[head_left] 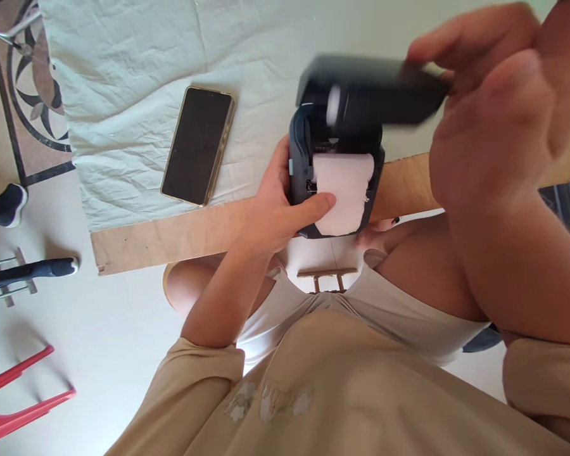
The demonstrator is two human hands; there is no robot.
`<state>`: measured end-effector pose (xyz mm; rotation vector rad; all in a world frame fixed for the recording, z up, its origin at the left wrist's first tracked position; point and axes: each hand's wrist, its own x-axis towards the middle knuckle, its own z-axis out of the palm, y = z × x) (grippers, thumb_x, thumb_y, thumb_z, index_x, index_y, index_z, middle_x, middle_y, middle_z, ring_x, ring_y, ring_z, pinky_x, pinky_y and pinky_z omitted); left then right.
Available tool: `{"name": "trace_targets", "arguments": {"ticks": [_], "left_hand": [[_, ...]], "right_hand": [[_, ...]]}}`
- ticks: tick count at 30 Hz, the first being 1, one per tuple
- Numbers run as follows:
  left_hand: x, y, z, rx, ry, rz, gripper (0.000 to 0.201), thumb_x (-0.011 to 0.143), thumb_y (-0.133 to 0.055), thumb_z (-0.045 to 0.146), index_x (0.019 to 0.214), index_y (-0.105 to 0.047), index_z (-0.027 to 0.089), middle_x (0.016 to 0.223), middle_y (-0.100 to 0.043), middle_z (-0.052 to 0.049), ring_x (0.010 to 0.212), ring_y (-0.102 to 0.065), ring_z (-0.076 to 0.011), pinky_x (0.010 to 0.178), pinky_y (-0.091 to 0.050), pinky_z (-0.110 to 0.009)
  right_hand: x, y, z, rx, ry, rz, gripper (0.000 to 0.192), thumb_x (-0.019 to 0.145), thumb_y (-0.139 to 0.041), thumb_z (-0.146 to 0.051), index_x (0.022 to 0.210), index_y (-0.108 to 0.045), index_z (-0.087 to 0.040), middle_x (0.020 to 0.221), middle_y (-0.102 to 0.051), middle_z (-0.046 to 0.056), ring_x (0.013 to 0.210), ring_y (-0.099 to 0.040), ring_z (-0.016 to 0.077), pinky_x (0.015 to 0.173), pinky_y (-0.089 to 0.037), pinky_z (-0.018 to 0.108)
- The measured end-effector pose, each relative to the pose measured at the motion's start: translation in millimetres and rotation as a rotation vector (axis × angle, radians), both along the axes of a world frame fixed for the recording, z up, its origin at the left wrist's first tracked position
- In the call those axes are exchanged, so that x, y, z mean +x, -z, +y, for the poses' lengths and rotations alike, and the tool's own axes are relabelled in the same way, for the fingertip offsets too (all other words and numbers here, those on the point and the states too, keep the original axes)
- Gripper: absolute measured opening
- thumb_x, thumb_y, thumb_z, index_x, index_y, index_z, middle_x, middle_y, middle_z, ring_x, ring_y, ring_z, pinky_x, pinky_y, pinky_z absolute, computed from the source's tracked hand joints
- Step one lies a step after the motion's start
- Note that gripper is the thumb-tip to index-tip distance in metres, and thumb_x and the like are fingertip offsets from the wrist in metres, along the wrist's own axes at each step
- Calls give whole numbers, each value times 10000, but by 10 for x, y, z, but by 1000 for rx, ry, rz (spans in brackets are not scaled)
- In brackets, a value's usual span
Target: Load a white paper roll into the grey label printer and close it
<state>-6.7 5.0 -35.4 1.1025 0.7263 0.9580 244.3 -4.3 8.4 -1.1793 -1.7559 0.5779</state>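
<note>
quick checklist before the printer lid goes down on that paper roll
1. Paper roll seated in the printer: ok, it sits in the open bay.
2. Printer held steady: ok, left hand grips its side, thumb on the roll.
3. Lid under control: ok, right hand holds its edge, lid raised.
4. Thumb out of the lid's path: not ok.
5. Paper end fed past the front edge: cannot tell.
6. Phone out of the way: ok, lying apart on the cloth.

printer lid (370, 88) motion-blurred, red chair (14, 399) cut off
</note>
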Motion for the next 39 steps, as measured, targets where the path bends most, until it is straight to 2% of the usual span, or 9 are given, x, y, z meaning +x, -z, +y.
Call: {"name": "trace_targets", "arguments": {"ticks": [3,8,14,23,28,31,34,36,39], "left_hand": [[-23,47,23,71,48,-16,757,779,-1000,563,1419,-675,319,1296,-768,-45,1187,-787,-316,992,-667,-432],[35,-44,-3,26,28,-15,839,669,-1063,565,1360,-670,295,1370,-778,-64,1326,-751,-376,1085,-662,-473],[263,-316,-205,-180,-207,-55,509,815,-953,588,1189,-724,329,1080,-809,-35,993,-760,-282,783,-599,-378],[296,-319,-192,-178,-257,-129,363,776,-967,461,1052,-760,349,960,-791,4,835,-677,-207,668,-495,-323],[313,-362,-219,-183,-253,-131,337,783,-961,400,1043,-759,328,939,-776,5,819,-670,-200,677,-487,-326],[275,-339,-188,-204,-213,-154,284,886,-906,473,1060,-771,294,984,-785,-10,981,-744,-229,791,-578,-339],[210,-260,-125,-275,-174,-177,263,1050,-707,526,1046,-773,272,1038,-812,-35,1324,-744,-287,1041,-635,-393],[163,-201,-89,-313,-184,-154,262,1062,-687,532,1073,-783,288,1058,-835,-32,1410,-713,-298,1087,-626,-394],[108,-153,-68,-291,-246,-100,204,1036,-741,504,1049,-789,306,1017,-834,-23,1310,-744,-283,946,-632,-338]], "right_hand": [[-111,-28,-45,135,124,217,430,1112,-542,-681,1450,-734,-498,1497,-632,-25,1253,-786,245,1030,-651,389],[-156,-26,-67,-92,-97,76,439,1112,-573,-612,1452,-649,-344,1466,-688,59,1406,-693,258,1161,-610,425],[-102,153,-3,-115,-295,-90,707,1024,-735,-584,1614,-439,-332,1365,-679,59,1058,-689,136,732,-586,218],[-172,29,-58,56,-246,-145,743,1018,-791,-473,1660,-467,-288,1620,-590,90,1149,-682,133,773,-607,212],[-178,10,-73,-36,-295,-123,715,1034,-765,-406,1657,-430,-299,1631,-577,86,1167,-717,120,726,-599,180],[-172,9,-73,-30,-240,-202,614,1068,-682,-421,1632,-464,-314,1580,-624,69,1261,-721,176,935,-673,297],[-155,16,-67,60,-149,-272,535,1106,-595,-505,1593,-532,-292,1557,-651,91,1453,-654,257,1206,-619,458],[-142,10,-66,140,-124,-306,543,1102,-602,-526,1581,-549,-275,1542,-664,109,1476,-638,264,1230,-601,464],[-127,-11,-69,174,-169,-340,591,1078,-658,-503,1613,-511,-298,1569,-660,103,1484,-639,254,1202,-619,440]]}}
